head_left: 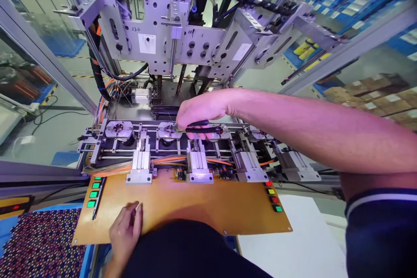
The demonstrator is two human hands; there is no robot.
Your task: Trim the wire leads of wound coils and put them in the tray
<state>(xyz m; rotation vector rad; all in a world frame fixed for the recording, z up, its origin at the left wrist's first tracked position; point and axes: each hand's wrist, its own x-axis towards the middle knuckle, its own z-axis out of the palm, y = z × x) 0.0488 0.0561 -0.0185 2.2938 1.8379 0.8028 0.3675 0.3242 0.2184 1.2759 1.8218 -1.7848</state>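
My right hand (198, 113) reaches across the machine, closed around black-handled pliers (203, 130). Their jaws point left, toward a round fixture (168, 130), second from the left in the row; whether the tips touch it I cannot tell. Another fixture (119, 128) at the left holds a small ring-shaped part with a dark centre. Part of a third fixture (221, 132) shows behind the pliers' handles. My left hand (126, 226) rests at the front edge of the orange-brown panel (182, 204), fingers curled in and thumb alongside, with nothing visible in it.
Metal slide blocks (199, 167) line the front of the fixtures. A plate assembly (156, 34) with hoses hangs above. Green buttons (94, 194) and a pen (98, 198) are at the panel's left; coloured buttons (275, 200) at its right. A blue tray (87, 252) of small parts stands lower left.
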